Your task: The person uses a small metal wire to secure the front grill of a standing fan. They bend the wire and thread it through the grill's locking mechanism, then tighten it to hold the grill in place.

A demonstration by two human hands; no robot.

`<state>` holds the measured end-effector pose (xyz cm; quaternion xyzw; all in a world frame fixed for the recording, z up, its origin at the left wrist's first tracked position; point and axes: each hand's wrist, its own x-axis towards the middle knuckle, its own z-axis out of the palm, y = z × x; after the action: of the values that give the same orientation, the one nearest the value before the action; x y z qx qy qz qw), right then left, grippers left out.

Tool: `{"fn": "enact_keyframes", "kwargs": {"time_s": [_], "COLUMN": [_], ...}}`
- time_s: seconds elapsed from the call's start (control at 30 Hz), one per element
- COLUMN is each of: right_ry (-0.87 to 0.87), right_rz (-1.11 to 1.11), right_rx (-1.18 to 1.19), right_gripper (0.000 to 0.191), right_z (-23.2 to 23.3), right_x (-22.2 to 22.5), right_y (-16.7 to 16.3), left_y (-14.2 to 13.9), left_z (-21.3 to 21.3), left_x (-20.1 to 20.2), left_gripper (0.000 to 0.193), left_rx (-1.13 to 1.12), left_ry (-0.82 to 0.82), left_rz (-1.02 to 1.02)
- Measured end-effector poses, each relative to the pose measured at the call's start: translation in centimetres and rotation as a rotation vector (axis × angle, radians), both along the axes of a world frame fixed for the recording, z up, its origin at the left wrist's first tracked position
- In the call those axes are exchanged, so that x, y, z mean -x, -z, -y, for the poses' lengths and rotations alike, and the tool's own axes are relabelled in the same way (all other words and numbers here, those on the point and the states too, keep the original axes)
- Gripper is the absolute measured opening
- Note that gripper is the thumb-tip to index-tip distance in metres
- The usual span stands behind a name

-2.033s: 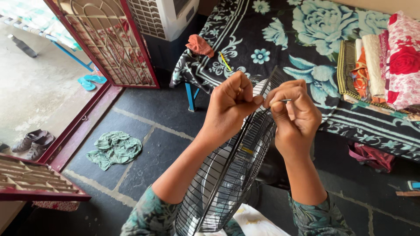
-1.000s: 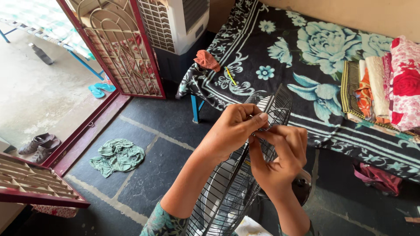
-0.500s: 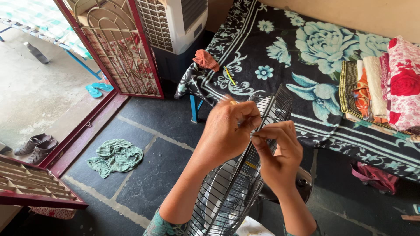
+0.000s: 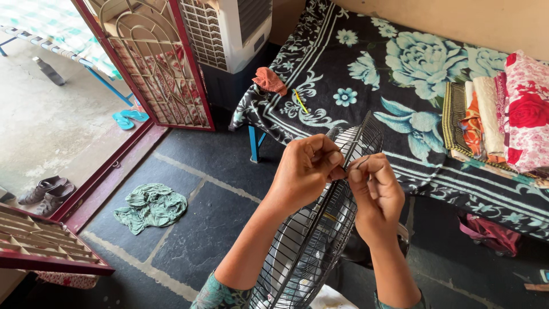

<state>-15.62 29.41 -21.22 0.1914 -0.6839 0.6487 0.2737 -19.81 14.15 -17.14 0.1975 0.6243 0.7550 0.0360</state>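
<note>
A black wire fan guard (image 4: 320,234) stands upright in front of me, its rim rising between my hands. My left hand (image 4: 306,171) pinches the guard's upper rim with closed fingers. My right hand (image 4: 374,194) is closed on the same stretch of rim from the other side, and its fingertips meet those of the left hand. A thin bit of wire or clip shows between the fingertips; I cannot tell which. The fan's white body shows through the wires low in the view.
A bed with a dark floral blanket (image 4: 400,74) lies behind the guard, with folded cloths (image 4: 492,120) stacked on its right. An air cooler (image 4: 229,28) and an open metal grille door (image 4: 154,63) stand at the left. A green rag (image 4: 150,206) lies on the dark stone floor.
My hands have stayed together on the guard's upper rim, shifting slightly as the fingers work at one spot. The view has swung a little; nothing else has moved.
</note>
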Motion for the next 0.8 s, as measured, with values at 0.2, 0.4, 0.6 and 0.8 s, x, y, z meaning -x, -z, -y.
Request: {"fn": "enact_keyframes", "kwargs": {"time_s": [0.2, 0.4, 0.6, 0.8], "right_ry": [0.008, 0.145, 0.201, 0.115], "right_rz": [-0.14, -0.38, -0.238, 0.082], "right_rx": [-0.014, -0.212, -0.113, 0.262], "right_gripper": [0.004, 0.011, 0.01, 0.014], "right_z": [0.4, -0.5, -0.4, 0.2], "right_x": [0.1, 1.2, 2.0, 1.2], "right_y": [-1.1, -2.1, -1.1, -1.1], "left_y": [1.1, 1.6, 1.5, 0.7], "left_z": [-0.6, -0.7, -1.1, -0.8], "left_x": [0.2, -0.2, -1.0, -1.5], "left_gripper": [0.009, 0.008, 0.016, 0.019], "left_rx": [-0.102, -0.135, -0.014, 0.082], "left_ry": [-0.004, 0.059, -0.052, -0.127], "left_rz": [-0.053, -0.09, -0.251, -0.255]}}
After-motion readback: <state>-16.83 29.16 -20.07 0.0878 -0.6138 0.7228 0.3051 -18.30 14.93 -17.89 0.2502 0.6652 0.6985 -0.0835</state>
